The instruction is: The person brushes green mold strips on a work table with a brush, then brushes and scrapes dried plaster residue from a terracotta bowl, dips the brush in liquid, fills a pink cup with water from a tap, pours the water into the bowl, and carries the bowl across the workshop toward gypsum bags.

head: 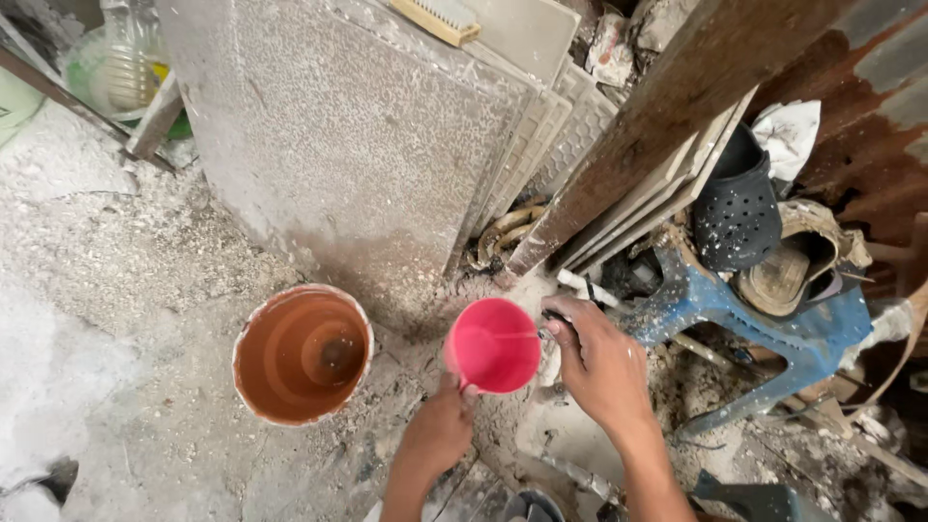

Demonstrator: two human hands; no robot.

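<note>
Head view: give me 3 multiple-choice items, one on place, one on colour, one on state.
1. Where is the terracotta pot relative to the cup?
A. left of it
B. right of it
C. inside it

2. What colour is the cup?
A. blue
B. pink
C. white

3. How is the cup held?
A. lying free on the ground
B. left hand grips it from below
C. hanging from the blue plastic chair

Key: 1 A, the pot sits on the dusty ground to the left; 2 B, its inside shows bright pink; 3 B, left fingers wrap its lower edge while the right hand sits beside its rim.
</note>
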